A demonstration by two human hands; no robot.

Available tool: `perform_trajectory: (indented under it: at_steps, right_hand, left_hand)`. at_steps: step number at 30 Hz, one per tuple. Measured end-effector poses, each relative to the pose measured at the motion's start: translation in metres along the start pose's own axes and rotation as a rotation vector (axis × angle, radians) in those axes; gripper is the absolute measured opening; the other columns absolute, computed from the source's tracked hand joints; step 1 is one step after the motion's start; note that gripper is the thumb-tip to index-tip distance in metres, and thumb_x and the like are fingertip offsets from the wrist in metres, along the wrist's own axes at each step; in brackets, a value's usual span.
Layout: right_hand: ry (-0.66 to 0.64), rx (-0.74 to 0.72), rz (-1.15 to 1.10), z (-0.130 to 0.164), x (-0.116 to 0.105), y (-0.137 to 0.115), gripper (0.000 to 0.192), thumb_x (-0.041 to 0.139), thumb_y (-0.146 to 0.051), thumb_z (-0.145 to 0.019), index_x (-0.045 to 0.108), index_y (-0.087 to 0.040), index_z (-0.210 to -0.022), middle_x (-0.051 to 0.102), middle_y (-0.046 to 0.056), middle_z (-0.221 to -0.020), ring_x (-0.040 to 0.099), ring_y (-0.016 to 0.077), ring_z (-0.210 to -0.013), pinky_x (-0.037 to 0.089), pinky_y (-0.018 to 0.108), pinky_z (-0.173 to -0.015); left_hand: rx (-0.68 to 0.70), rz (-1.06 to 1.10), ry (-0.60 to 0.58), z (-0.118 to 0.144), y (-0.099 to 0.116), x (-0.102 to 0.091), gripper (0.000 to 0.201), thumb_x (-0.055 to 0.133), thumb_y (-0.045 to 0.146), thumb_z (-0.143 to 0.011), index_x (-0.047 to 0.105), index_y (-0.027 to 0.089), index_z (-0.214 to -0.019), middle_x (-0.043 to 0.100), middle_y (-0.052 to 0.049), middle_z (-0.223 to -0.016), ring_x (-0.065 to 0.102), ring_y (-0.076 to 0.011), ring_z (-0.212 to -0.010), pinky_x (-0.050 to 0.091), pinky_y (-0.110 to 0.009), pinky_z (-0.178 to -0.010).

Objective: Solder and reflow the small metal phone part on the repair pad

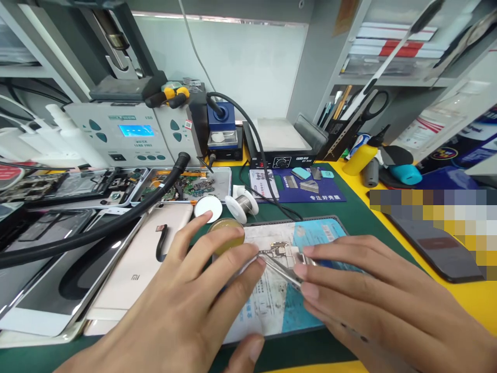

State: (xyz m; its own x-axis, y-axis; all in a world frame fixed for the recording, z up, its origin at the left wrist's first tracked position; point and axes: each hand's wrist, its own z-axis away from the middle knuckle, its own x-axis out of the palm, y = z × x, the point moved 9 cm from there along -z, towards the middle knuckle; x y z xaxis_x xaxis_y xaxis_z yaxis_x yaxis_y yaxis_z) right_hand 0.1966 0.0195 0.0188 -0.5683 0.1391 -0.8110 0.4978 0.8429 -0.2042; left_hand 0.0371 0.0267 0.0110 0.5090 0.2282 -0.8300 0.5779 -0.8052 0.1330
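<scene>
A small phone circuit board point(276, 252) lies on a blue and white work mat point(272, 305) at the centre. My left hand point(186, 311) rests on the mat, its fingertips pressing the board's left edge. My right hand point(373, 300) holds metal tweezers point(280, 270) whose tips point at the board. A round tin of amber flux point(225, 234) sits just behind my left fingers.
Left of the mat lie a gold phone back cover point(135, 269) and a white phone point(46, 305), crossed by a black hose point(101, 228). Behind stand a soldering station point(124, 132), parts trays point(186, 184), solder spool point(244, 203), hot plate point(279, 137). A dark phone point(438, 248) lies right.
</scene>
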Motion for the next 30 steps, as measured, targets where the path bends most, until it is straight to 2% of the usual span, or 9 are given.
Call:
perform_trajectory:
  at_steps: [3,7,14,18,30]
  right_hand:
    - [0.080,0.045,0.030,0.0047,0.0006,-0.0005,0.030,0.050,-0.017,-0.101,0.071,-0.022,-0.121,0.080,0.005,-0.113,0.066,0.0248,-0.123,0.052,0.043,-0.106]
    - [0.037,-0.001,0.063,0.0050,0.0061,-0.0050,0.030,0.046,-0.019,-0.105,0.070,-0.021,-0.124,0.079,0.003,-0.117,0.064,0.0236,-0.125,0.049,0.044,-0.109]
    - [0.025,0.022,0.083,0.0066,0.0040,-0.0037,0.030,0.053,-0.014,-0.100,0.069,-0.021,-0.124,0.079,0.004,-0.116,0.066,0.0266,-0.123,0.051,0.047,-0.108]
    - [0.000,0.014,0.099,0.0057,0.0052,-0.0044,0.029,0.049,-0.019,-0.103,0.069,-0.022,-0.124,0.080,0.004,-0.115,0.067,0.0261,-0.123,0.052,0.045,-0.106]
    - [-0.014,-0.004,0.109,0.0066,0.0049,-0.0082,0.031,0.043,-0.021,-0.107,0.069,-0.022,-0.124,0.077,0.001,-0.124,0.063,0.0231,-0.128,0.045,0.043,-0.111]
  left_hand:
    - [0.000,-0.002,0.000,0.0014,0.0000,0.0006,0.040,0.062,0.029,-0.083,0.069,0.014,-0.119,0.069,-0.008,-0.124,0.051,-0.0319,-0.129,0.020,-0.053,-0.123]
    - [-0.009,0.002,-0.008,0.0013,-0.0016,0.0012,0.041,0.064,0.029,-0.082,0.069,0.013,-0.119,0.069,-0.009,-0.124,0.051,-0.0327,-0.129,0.021,-0.055,-0.123]
    - [-0.004,-0.007,-0.015,0.0008,-0.0014,0.0014,0.042,0.064,0.030,-0.082,0.068,0.015,-0.121,0.070,-0.007,-0.123,0.053,-0.0322,-0.127,0.023,-0.054,-0.122]
    - [-0.010,0.005,-0.017,0.0016,-0.0007,0.0006,0.044,0.065,0.029,-0.082,0.068,0.014,-0.122,0.070,-0.007,-0.123,0.052,-0.0318,-0.127,0.021,-0.053,-0.123]
    - [0.000,0.002,-0.025,0.0000,-0.0013,0.0023,0.044,0.063,0.029,-0.082,0.067,0.013,-0.123,0.069,-0.008,-0.124,0.050,-0.0317,-0.130,0.020,-0.054,-0.124]
